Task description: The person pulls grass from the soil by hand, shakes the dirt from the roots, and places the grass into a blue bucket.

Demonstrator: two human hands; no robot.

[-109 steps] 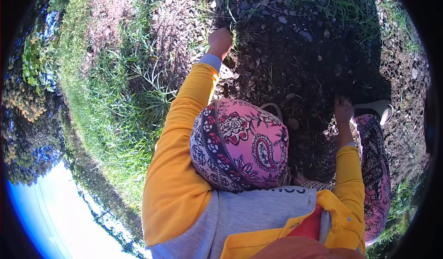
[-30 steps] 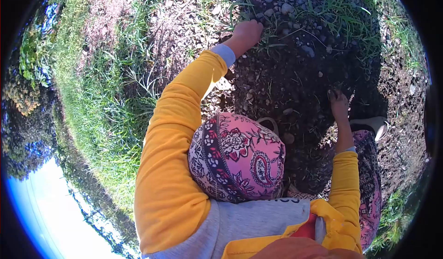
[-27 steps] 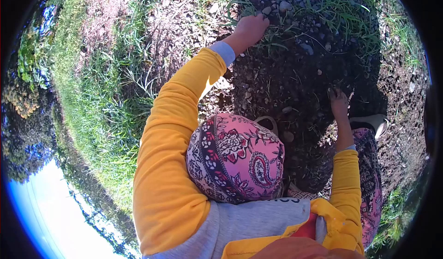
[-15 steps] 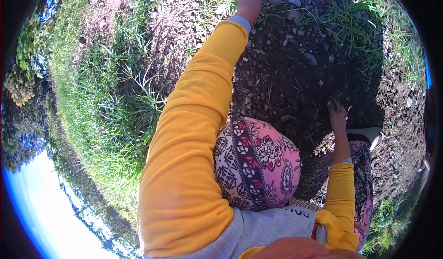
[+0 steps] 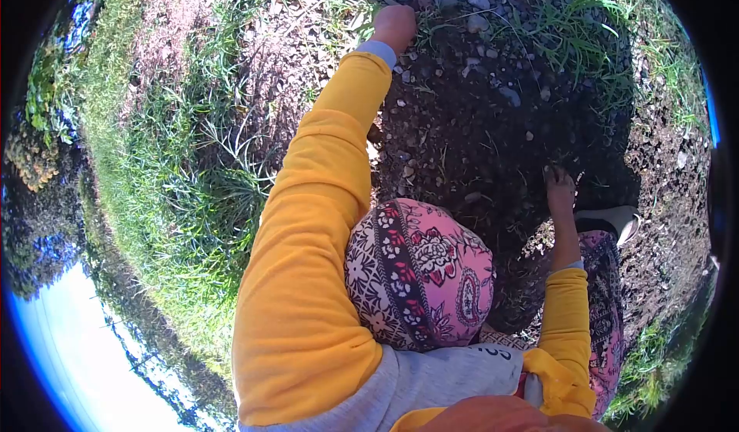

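Over shaded, stony ground in the head view, two bare hands reach down well apart.
The left hand (image 5: 395, 26), below a yellow sleeve (image 5: 314, 182) with a pale grey cuff (image 5: 379, 52), is bunched at the shadow's edge, beside sunlit green grass blades (image 5: 336, 28) and near rounded grey stones (image 5: 477, 23); its fingers are turned out of sight, so whether they clamp on anything cannot be told. The right hand (image 5: 560, 192) has its fingers down at the dark brown, crumbly soil (image 5: 469, 124), which spreads between the hands; shadow hides whether they hold anything. A bent knee in pink floral cloth (image 5: 431, 274) rises between the arms, and a pale shoe (image 5: 625, 220) sits near the right wrist.
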